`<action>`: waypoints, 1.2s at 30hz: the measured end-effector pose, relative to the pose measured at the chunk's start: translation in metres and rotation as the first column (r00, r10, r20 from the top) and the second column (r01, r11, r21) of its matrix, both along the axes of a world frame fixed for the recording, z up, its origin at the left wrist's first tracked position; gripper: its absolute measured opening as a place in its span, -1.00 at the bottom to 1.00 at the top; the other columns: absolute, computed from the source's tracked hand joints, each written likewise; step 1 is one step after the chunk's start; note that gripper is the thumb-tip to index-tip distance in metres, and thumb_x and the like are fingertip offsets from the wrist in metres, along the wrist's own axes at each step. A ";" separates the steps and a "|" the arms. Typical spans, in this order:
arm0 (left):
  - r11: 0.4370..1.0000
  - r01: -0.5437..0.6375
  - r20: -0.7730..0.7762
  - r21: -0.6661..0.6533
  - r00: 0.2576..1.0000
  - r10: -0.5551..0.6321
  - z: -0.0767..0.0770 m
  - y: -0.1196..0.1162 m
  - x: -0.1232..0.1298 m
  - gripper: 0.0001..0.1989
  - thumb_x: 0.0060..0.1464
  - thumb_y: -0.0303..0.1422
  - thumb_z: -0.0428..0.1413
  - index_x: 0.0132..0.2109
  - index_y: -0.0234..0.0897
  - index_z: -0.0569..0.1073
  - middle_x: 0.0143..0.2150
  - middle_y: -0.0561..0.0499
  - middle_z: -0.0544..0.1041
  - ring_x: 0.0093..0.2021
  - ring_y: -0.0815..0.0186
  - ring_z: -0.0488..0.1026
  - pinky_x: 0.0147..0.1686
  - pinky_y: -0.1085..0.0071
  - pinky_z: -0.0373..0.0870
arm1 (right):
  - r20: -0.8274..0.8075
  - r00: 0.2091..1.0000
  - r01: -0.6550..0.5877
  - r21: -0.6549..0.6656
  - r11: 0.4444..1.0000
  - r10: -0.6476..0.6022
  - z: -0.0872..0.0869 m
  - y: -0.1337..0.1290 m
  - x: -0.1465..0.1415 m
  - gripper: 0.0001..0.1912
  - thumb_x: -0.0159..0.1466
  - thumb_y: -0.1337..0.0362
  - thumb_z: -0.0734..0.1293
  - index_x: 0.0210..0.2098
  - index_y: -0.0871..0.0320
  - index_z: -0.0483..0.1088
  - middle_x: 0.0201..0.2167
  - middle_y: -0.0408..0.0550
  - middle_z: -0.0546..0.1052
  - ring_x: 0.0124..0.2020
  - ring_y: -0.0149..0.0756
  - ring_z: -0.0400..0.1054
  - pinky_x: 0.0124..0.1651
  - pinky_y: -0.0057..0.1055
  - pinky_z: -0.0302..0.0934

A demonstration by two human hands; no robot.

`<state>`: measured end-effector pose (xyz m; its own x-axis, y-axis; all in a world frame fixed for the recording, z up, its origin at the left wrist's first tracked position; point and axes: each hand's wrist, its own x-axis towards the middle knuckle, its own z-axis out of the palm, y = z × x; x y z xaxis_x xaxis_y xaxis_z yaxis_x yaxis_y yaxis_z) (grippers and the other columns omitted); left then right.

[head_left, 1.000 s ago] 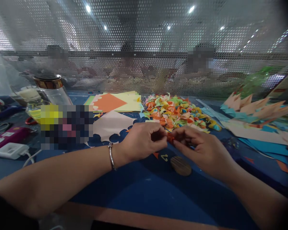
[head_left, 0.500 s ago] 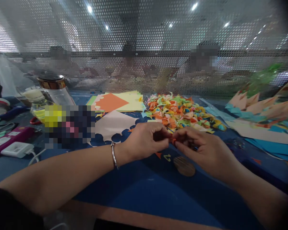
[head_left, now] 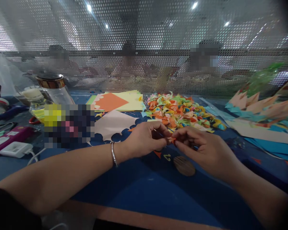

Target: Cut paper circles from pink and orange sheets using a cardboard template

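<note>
My left hand (head_left: 144, 139), with a silver bangle at its wrist, meets my right hand (head_left: 203, 143) above the blue table. Between their fingertips is a small orange paper piece (head_left: 171, 140), pinched from both sides; its exact shape is partly hidden by the fingers. Just below lie a round wooden disc (head_left: 184, 166), a small yellow curled scrap (head_left: 167, 157) and an orange scrap (head_left: 157, 154). Behind my hands spreads a heap of small colourful folded paper pieces (head_left: 180, 110). A pale pink sheet with scalloped cut edges (head_left: 116, 124) lies left of it.
Orange and yellow sheets (head_left: 112, 101) lie at the back. A lidded jar (head_left: 56, 88), a purple power strip (head_left: 12, 139) and a white charger (head_left: 16, 149) are left. Pointed folded paper (head_left: 252, 103) and blue sheets (head_left: 273, 148) are right. A perforated screen (head_left: 148, 38) stands behind.
The left fingertips have shifted slightly at the small orange piece, and more of it shows between the two hands. Both hands otherwise stay in nearly the same place.
</note>
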<state>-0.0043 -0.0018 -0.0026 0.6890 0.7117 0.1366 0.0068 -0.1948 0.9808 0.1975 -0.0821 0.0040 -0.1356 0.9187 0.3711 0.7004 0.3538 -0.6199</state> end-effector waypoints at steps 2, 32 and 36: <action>0.995 0.007 0.014 -0.099 1.000 -0.006 0.000 0.001 0.002 -0.84 -0.02 -0.48 0.30 -0.26 -0.29 0.49 -0.36 0.04 0.60 -0.37 0.41 0.54 -0.33 0.46 0.45 | 0.005 1.000 -0.001 0.005 1.000 0.001 0.000 0.000 0.000 -0.83 0.36 0.13 0.35 -0.23 0.06 0.54 -0.45 -0.08 0.64 -0.49 -0.27 0.51 -0.42 -0.39 0.35; 0.957 0.056 0.150 -0.285 0.989 -0.013 0.003 -0.007 0.005 -0.78 -0.11 -0.48 0.32 -0.39 -0.27 0.39 -0.52 0.18 0.45 -0.54 0.55 0.29 -0.49 0.52 0.22 | -0.041 0.999 0.018 0.043 0.999 -0.017 -0.001 0.000 0.001 -0.75 0.36 0.04 0.39 -0.13 0.05 0.59 -0.29 0.00 0.72 -0.36 -0.15 0.63 -0.31 -0.31 0.52; 0.964 0.045 0.178 -0.262 0.984 0.002 0.002 -0.008 0.006 -0.75 -0.10 -0.43 0.35 -0.37 -0.27 0.39 -0.49 0.16 0.45 -0.52 0.55 0.30 -0.47 0.50 0.24 | -0.046 0.999 0.020 0.061 0.998 -0.017 -0.001 -0.001 0.001 -0.77 0.38 0.09 0.38 -0.12 0.04 0.61 -0.25 0.01 0.72 -0.32 -0.15 0.64 -0.25 -0.31 0.54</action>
